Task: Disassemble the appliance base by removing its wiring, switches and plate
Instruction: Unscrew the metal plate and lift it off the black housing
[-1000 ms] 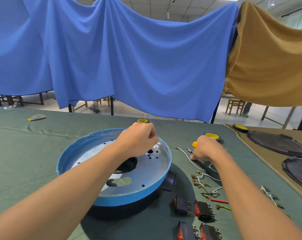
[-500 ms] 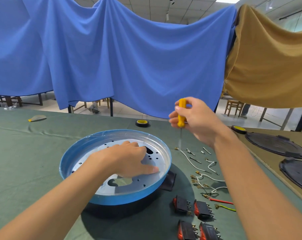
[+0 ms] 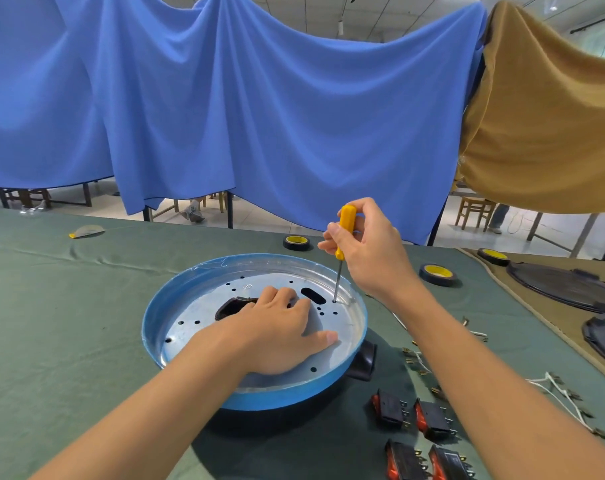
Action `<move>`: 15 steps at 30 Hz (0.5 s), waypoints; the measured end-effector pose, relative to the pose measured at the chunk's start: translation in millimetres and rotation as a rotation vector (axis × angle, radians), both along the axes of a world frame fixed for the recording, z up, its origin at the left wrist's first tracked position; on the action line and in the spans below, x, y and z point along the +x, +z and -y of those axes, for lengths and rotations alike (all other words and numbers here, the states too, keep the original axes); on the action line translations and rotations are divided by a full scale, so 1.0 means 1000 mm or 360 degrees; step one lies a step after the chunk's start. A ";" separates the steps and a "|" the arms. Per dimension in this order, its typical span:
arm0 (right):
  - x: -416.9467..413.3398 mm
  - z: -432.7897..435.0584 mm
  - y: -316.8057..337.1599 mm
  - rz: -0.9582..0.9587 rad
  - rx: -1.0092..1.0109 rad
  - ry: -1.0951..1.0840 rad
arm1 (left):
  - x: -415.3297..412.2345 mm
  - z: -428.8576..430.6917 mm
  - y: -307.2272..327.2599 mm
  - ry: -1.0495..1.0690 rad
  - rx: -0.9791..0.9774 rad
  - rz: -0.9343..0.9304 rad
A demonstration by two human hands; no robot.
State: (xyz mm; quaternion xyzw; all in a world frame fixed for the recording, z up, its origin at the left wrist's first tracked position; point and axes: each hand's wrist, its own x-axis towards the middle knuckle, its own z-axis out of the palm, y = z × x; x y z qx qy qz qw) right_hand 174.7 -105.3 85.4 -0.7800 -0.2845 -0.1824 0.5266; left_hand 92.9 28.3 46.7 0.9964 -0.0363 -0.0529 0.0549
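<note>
The round appliance base (image 3: 190, 292), blue outside, lies on the green table cloth with a silver metal plate (image 3: 204, 306) full of holes inside it. My left hand (image 3: 280, 334) presses flat on the plate, fingers spread. My right hand (image 3: 366, 251) grips a yellow-handled screwdriver (image 3: 344, 237) held upright, its tip down at a hole near the plate's far right edge. Several black and red rocker switches (image 3: 432, 419) lie on the cloth to the right of the base, with loose wires (image 3: 557, 393) and terminals beside them.
Three rolls of black tape with yellow cores lie behind the base: one (image 3: 295, 242) at the far middle, one (image 3: 437, 274) right of my hand, one (image 3: 493, 256) further right. Dark round lids (image 3: 564, 287) sit on a brown mat at the right. Blue and tan cloths hang behind.
My right hand picked the screwdriver up from the cloth, carried it over the base and lowered its tip to the plate. My left hand opened and settled flat on the plate.
</note>
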 end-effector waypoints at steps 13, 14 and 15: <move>0.007 -0.002 -0.022 0.0037 -0.0647 -0.0274 | -0.006 0.002 -0.001 0.0016 -0.0059 0.0049; 0.006 -0.001 -0.019 0.0042 -0.0646 -0.0269 | -0.006 0.002 -0.001 0.0017 -0.0064 0.0054; 0.005 -0.001 -0.016 0.0043 -0.0594 -0.0255 | -0.006 0.001 0.000 0.0019 -0.0071 0.0060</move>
